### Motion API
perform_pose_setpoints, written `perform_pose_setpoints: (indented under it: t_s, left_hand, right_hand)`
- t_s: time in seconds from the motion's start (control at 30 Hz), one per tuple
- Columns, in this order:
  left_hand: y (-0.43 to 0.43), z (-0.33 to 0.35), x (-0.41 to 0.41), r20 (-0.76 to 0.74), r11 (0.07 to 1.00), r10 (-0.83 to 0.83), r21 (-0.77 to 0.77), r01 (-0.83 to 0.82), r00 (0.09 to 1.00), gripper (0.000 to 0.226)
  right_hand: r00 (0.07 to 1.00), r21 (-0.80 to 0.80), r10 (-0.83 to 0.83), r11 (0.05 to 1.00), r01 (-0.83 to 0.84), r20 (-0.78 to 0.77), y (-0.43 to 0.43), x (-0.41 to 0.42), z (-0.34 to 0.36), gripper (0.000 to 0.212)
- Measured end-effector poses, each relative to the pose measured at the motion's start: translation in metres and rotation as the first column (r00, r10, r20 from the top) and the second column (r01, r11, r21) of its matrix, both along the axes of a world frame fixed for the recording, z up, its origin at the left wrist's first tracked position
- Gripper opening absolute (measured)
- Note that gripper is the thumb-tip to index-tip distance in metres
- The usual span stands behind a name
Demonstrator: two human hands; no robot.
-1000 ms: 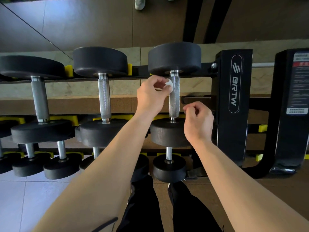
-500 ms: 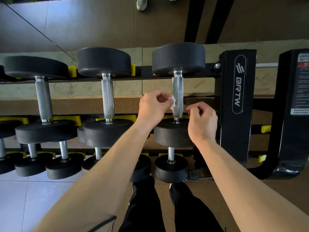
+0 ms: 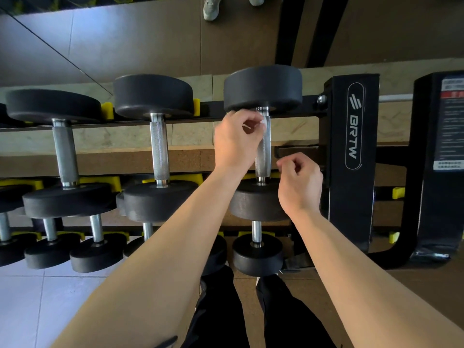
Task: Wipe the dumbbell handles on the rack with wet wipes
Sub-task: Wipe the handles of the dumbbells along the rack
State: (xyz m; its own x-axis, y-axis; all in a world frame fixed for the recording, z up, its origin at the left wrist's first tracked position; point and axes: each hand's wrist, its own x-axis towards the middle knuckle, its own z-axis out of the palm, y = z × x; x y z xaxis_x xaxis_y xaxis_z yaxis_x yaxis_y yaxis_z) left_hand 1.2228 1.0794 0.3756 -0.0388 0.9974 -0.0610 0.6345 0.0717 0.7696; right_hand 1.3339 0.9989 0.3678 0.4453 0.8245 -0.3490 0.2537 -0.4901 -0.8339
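My left hand point(image 3: 236, 141) pinches a small crumpled white wet wipe point(image 3: 263, 124) between curled fingers and thumb. It presses the wipe to the top of the handle point(image 3: 263, 156), just under the upper black head of the dumbbell point(image 3: 262, 87). The handle is a knurled silver bar, bright along its length. My right hand point(image 3: 300, 182) hangs just beside the handle's lower end, fingers curled in with nothing visible in them, and the black rack point(image 3: 351, 187) upright stands beyond it.
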Motion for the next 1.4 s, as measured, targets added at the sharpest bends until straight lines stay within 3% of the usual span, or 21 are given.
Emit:
perform_pose_setpoints:
  t_s: [0.1,0.17,0.33,0.43,0.6,0.67,0.73,0.8,0.83,0.93,1.07,1.13,1.2,1.27,1.4]
  left_hand:
    - [-0.024,-0.005,-0.010,-0.086,0.953,-0.303,0.001,0.304,0.949,0.012]
    - [-0.029,-0.006,-0.016,-0.099,0.924,-0.380,-0.009,0.381,0.919,0.012]
    - [-0.005,0.000,0.001,-0.092,0.985,-0.074,0.151,0.087,0.993,0.013]
    - [-0.018,0.000,-0.001,-0.199,0.982,-0.168,0.056,0.182,0.966,0.018]
    - [-0.030,0.011,-0.021,-0.211,0.869,-0.455,-0.316,0.380,0.865,0.014]
    - [-0.021,0.012,-0.021,-0.194,0.907,-0.382,-0.266,0.326,0.904,0.011]
    - [-0.007,0.009,-0.020,-0.120,0.983,-0.121,-0.152,0.102,0.985,0.010]
    - [0.004,0.003,-0.017,-0.004,0.983,0.084,-0.166,-0.083,0.996,0.013]
    - [0.005,0.000,-0.016,0.024,0.974,0.106,-0.203,-0.099,0.994,0.014]
    - [-0.006,-0.002,-0.018,0.000,0.950,0.011,-0.311,-0.011,1.000,0.014]
    - [-0.019,0.000,-0.040,-0.045,0.855,-0.289,-0.462,0.237,0.956,0.018]
    - [-0.012,0.001,-0.040,-0.004,0.882,-0.220,-0.428,0.197,0.975,0.018]
    - [0.001,0.001,-0.031,0.049,0.942,0.011,-0.335,0.006,0.999,0.017]
    - [0.011,0.001,-0.020,0.086,0.952,0.134,-0.288,-0.104,0.987,0.016]
    - [-0.002,-0.002,-0.019,0.032,0.945,0.043,-0.326,-0.030,0.999,0.016]
  right_hand:
    - [1.000,0.000,-0.002,1.000,0.002,0.008,0.000,0.000,0.000,0.022]
    - [1.000,-0.004,0.000,1.000,0.000,0.014,0.000,0.001,0.001,0.022]
    - [1.000,0.006,0.002,1.000,-0.002,-0.017,0.000,0.001,0.000,0.023]
    - [1.000,0.011,0.012,1.000,-0.012,-0.016,0.000,0.001,-0.002,0.023]
    - [1.000,-0.001,0.025,1.000,-0.025,-0.011,0.000,0.001,-0.003,0.022]
    - [1.000,0.003,0.023,1.000,-0.023,-0.013,0.000,0.001,-0.003,0.022]
    - [1.000,0.006,0.017,1.000,-0.017,-0.012,0.000,0.001,-0.002,0.022]
    - [1.000,0.003,0.015,1.000,-0.015,-0.010,0.000,0.001,-0.002,0.022]
    - [1.000,0.001,0.014,1.000,-0.014,-0.006,0.000,0.001,-0.002,0.022]
    - [1.000,0.007,0.019,1.000,-0.019,-0.001,0.001,0.001,-0.001,0.022]
    - [1.000,0.003,0.030,1.000,-0.030,0.003,0.001,0.002,-0.002,0.023]
    - [0.999,0.003,0.037,0.999,-0.037,0.007,0.001,0.002,-0.002,0.023]
    - [0.999,0.010,0.040,0.999,-0.040,-0.001,0.001,0.002,-0.002,0.023]
    - [0.999,0.015,0.044,0.999,-0.044,-0.004,0.001,0.002,-0.003,0.022]
    - [0.999,0.013,0.044,0.999,-0.044,0.003,0.000,0.002,-0.005,0.022]
